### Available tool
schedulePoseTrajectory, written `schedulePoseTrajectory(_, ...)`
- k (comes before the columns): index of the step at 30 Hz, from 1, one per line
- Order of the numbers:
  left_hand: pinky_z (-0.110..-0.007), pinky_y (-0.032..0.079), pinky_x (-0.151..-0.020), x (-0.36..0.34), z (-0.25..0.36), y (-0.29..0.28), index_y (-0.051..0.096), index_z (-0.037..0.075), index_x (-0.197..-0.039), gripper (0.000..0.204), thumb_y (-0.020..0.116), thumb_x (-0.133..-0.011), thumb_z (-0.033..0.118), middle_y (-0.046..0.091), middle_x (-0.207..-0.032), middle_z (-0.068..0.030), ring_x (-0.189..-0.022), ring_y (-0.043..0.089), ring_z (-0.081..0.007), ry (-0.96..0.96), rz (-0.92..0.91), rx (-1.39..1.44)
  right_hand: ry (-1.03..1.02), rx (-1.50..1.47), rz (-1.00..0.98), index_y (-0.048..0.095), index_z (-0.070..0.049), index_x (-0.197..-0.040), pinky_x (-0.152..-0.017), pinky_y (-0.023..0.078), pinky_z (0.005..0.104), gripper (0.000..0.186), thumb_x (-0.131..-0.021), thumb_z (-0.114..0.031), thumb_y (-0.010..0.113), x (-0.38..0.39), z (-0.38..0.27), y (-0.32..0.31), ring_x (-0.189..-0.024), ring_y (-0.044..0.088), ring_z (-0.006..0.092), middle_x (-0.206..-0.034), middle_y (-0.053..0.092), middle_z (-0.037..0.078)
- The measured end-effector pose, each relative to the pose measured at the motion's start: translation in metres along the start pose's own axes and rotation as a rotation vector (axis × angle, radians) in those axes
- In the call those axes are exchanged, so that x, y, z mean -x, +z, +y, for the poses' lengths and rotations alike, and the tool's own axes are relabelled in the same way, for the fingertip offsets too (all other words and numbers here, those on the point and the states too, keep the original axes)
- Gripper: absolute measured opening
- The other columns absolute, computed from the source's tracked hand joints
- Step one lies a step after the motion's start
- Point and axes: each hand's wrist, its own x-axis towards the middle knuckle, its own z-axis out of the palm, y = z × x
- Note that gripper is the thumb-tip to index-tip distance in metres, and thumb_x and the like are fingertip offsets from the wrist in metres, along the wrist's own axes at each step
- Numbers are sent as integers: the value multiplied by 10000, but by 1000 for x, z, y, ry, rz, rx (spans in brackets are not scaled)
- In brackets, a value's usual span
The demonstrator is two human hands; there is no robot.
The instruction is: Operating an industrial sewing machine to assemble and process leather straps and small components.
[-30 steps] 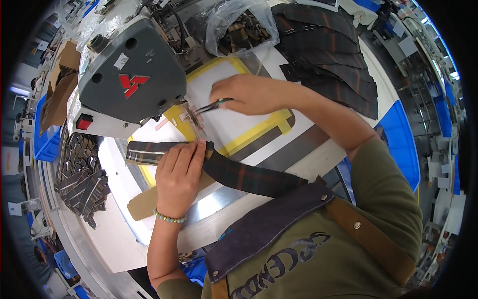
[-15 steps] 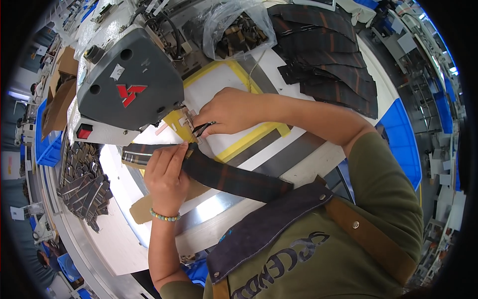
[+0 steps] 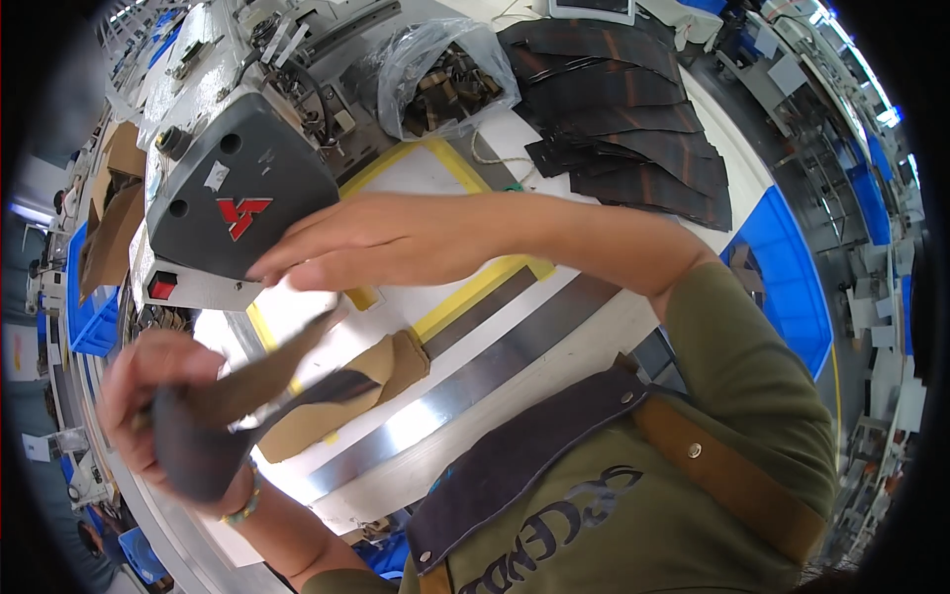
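Observation:
At the left, my left hand point(image 3: 148, 386) is closed on a dark fabric strip point(image 3: 198, 450). The strip is folded over and blurred by motion, with its brownish side partly showing. My right hand point(image 3: 366, 243) reaches across just in front of the grey sewing machine head point(image 3: 242, 188), fingers stretched out and palm downward. I see nothing held in it, though its underside is hidden. Beneath the strip, a brown cardboard template point(image 3: 317, 421) lies on the white work surface. A thin cord point(image 3: 479, 148) runs toward a small green piece point(image 3: 515, 187) by my right forearm.
Dark plaid fabric pieces point(image 3: 633, 119) lie fanned at the back right. Beside them stands a clear plastic bag point(image 3: 391, 94) of small plaid pieces. A blue bin point(image 3: 792, 287) is at the right; another blue bin point(image 3: 94, 317) and a cardboard box point(image 3: 114, 218) are at the left.
My left hand has carried the strip away from the machine, toward the left and nearer me. My right hand has moved left; the small snips it held no longer show in it.

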Motion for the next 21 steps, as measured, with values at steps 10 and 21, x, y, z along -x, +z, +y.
schedulePoseTrajectory(10,-268,357,-721,-6,11,-12,670,165,-860,221,885,-902,129,587,-768,50,-769,521,-103,-230,-271,886,344,-1116,-770,647,23,-1399,-1089,488,363,572,-1102,-466,646,19,-24,69,-1136,680,148,-1261,734,86)
schedulePoseTrajectory(21,-244,345,-614,85,-36,-141,450,126,-790,411,575,-1153,274,419,-620,8,-593,403,-83,-404,471,1362,596,-447,-457,738,-5,-1157,-710,518,307,253,-1046,-233,735,66,-11,16,-790,673,97,-912,769,47)
